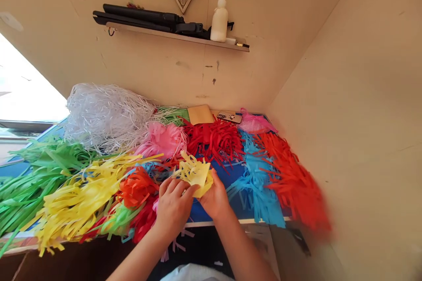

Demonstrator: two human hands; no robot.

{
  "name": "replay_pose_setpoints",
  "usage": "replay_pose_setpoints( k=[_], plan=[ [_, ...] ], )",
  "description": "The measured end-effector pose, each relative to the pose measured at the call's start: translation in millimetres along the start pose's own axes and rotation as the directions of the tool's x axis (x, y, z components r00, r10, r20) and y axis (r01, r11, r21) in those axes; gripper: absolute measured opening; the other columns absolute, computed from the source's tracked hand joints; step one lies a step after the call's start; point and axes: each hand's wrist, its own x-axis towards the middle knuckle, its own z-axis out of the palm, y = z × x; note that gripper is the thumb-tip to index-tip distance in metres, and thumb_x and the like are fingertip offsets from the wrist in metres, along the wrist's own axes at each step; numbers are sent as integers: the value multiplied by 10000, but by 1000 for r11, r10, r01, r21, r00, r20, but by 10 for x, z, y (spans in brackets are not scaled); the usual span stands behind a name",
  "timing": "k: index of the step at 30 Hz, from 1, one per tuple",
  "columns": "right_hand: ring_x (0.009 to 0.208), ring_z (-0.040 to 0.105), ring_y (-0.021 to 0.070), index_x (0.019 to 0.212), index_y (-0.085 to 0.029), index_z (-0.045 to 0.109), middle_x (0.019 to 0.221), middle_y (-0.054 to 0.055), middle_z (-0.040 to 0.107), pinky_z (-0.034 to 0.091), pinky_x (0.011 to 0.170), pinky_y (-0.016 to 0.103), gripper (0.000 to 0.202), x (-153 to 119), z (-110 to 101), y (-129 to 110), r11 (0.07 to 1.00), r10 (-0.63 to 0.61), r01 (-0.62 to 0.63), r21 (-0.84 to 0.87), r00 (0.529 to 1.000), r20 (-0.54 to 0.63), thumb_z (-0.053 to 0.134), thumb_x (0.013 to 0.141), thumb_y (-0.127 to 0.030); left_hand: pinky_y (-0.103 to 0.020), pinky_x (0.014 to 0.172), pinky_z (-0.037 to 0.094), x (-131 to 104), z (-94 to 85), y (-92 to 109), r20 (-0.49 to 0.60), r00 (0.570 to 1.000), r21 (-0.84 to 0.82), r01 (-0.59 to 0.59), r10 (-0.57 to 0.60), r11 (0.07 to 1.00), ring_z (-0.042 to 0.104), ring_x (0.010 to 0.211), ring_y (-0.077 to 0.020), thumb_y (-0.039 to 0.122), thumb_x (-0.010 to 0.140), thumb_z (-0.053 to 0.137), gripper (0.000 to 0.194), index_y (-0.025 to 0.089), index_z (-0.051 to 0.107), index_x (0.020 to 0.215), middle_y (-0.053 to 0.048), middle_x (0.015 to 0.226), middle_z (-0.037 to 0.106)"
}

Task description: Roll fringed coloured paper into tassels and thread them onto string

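Both hands meet at the near edge of the table around a small yellow fringed paper bundle [195, 174]. My left hand [173, 204] pinches its lower left side with the fingers curled on it. My right hand [216, 199] grips its right side from below. The fringe tips stick upward above my fingers. Just left of my left hand lie an orange fringe bunch [136, 189] and a long yellow fringe strip [79, 197].
Piles of cut paper fringe cover the blue table [235, 175]: green [36, 171], white [105, 116], pink [163, 138], red [214, 138], light blue [257, 184], orange-red [293, 184]. A brown card [200, 114] lies at the back. A glue bottle [220, 15] stands on the wall shelf [171, 35]. A wall stands close on the right.
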Motion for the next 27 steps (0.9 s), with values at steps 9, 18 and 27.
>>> replay_pose_setpoints(
  k=[9,18,27],
  plan=[
    [1020,656,255,1046,-174,655,1050,84,724,501,906,387,348,-333,-396,-330,474,-793,520,-711,603,-87,669,809,-428,-416,902,349,-222,406,224,156,974,54,160,-167,986,598,809,-221,111,818,579,125,215,649,820,-17,763,680],
    [1201,524,297,1278,-225,530,1229,124,622,277,1091,552,468,-755,-675,-395,-643,-541,226,-732,542,643,615,818,-221,-434,914,360,-230,638,359,303,947,107,81,-111,991,590,864,-243,93,856,538,173,208,654,797,-42,795,675],
    [1052,590,245,1096,-290,671,1076,51,709,272,1060,504,358,-633,-627,-485,-705,-234,267,-657,787,571,551,818,-99,-442,896,365,-193,478,175,289,956,83,37,-60,996,618,929,-244,89,870,522,219,240,679,841,-33,898,733]
  ],
)
